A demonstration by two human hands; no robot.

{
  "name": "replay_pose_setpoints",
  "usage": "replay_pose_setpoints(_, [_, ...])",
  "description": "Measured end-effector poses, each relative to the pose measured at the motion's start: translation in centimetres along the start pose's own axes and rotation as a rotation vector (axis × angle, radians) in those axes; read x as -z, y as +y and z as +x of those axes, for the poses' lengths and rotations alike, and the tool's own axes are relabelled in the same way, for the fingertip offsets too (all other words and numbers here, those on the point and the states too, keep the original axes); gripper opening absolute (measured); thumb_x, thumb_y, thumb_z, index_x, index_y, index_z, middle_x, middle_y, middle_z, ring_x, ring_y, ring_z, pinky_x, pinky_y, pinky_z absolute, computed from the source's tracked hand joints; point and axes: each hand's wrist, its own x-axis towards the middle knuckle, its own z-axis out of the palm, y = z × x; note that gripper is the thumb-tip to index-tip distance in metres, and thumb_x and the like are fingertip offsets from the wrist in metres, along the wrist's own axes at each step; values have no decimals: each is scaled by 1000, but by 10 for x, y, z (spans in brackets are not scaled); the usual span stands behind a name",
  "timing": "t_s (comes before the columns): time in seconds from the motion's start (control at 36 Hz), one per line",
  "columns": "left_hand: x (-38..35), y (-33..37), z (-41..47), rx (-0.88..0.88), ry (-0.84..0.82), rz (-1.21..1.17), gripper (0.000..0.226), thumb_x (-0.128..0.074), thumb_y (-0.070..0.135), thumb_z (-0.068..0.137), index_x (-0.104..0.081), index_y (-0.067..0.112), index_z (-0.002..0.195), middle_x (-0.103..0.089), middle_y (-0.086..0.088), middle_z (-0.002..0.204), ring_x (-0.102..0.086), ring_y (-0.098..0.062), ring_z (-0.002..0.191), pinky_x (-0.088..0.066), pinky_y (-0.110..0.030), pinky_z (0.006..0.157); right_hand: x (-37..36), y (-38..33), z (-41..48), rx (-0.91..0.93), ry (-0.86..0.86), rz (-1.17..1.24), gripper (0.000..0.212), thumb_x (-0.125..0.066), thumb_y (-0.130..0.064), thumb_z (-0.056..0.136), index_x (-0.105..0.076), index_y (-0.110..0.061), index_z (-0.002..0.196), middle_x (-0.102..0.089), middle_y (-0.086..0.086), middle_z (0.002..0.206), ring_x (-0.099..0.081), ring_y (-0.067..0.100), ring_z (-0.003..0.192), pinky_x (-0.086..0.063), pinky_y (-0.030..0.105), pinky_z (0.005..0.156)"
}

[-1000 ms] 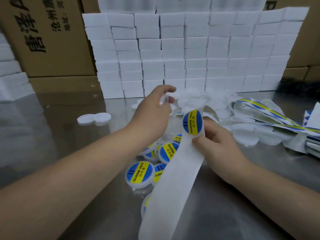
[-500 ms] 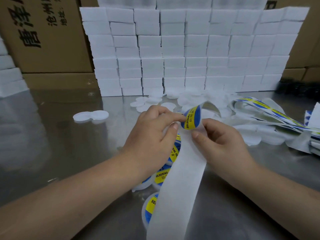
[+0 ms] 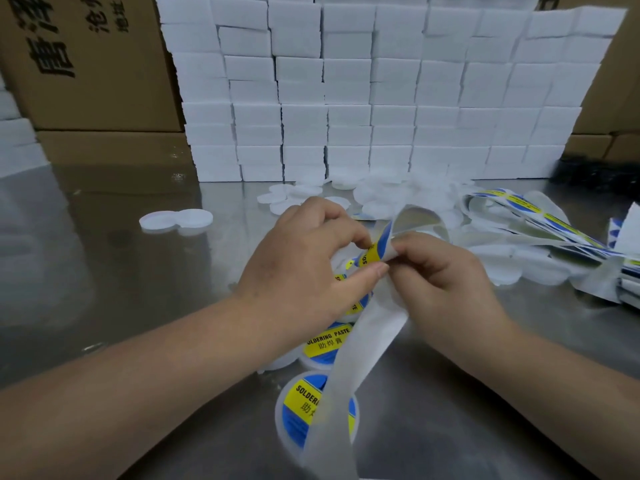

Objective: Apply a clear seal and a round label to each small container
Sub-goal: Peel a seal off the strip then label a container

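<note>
step: likely peel | left hand [image 3: 311, 261] pinches label [image 3: 376, 249] edge | right hand [image 3: 446, 282] pinches strip [image 3: 367, 337] just right of it | strip trails nearward | left hand nearer label

head view | looks forward-down | close over table [image 3: 104, 271] | edges seemingly warped

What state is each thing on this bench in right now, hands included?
left hand, pinching the round label's edge.
right hand, pinching the backing strip.
round label, partly peeled at the strip's bend.
backing strip, bare, hanging loose below the hands.
labelled containers, closed, labels on, lying flat.
plain white containers, unlabelled, piled behind the hands.
white boxes, stacked in a wall.
</note>
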Motion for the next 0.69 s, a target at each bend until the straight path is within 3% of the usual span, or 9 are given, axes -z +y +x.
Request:
replay_pose_setpoints(0.17, [3, -5, 5, 37, -45, -40, 29, -60, 49, 72, -65, 31, 94, -47, 13, 100, -46, -7, 103, -33, -11, 82, 1, -2, 1, 35, 7, -10, 28, -44, -5, 77, -66, -22, 73, -61, -2, 76, -54, 11, 72, -40, 13, 63])
replay_pose_setpoints(0.31, [3, -9, 7, 89, -48, -87, 10, -57, 45, 77, -59, 38, 84, -49, 16, 96, -46, -1, 97, -32, -8, 81, 1, -3, 0, -29, 42, 20, 24, -47, -17, 77, -60, -35, 68, -62, -9, 74, -53, -2, 64, -37, 6, 57])
replay_pose_setpoints(0.39, [6, -15, 14, 201, 14, -147, 8, -54, 44, 79, -55, 40, 72, -53, 14, 95, -47, 3, 89, -31, -3, 73, 2, -1, 0, -80, 40, 24, 16, -48, -27, 77, -63, -29, 75, -63, -8, 72, -53, 0, 62, -41, 13, 55])
replay_pose_setpoints(0.5, [8, -29, 21, 411, 151, -250, 19, -54, 40, 87, -57, 32, 69, -56, 17, 78, -48, 18, 68, -32, -2, 56, 1, 3, 2, -103, 73, 48, 30, -52, -28, 78, -55, -55, 90, -66, -15, 81, -60, 3, 74, -47, 20, 67])
replay_pose_setpoints(0.61, [5, -39, 22, 529, 206, -286, 25, -53, 40, 89, -54, 30, 66, -53, 14, 66, -47, -2, 52, -37, -20, 52, 2, 1, 1, -38, 180, -27, 45, -55, -21, 77, -41, -57, 100, -53, -37, 95, -57, 0, 67, -45, 13, 62])
replay_pose_setpoints(0.69, [4, -39, 20, 478, 188, -287, 23, -53, 40, 88, -55, 31, 68, -56, 15, 73, -48, -1, 59, -35, -20, 55, 3, -4, 2, 12, 186, -86, 56, -49, -18, 76, -37, -61, 110, -49, -29, 119, -60, 13, 94, -48, 28, 81])
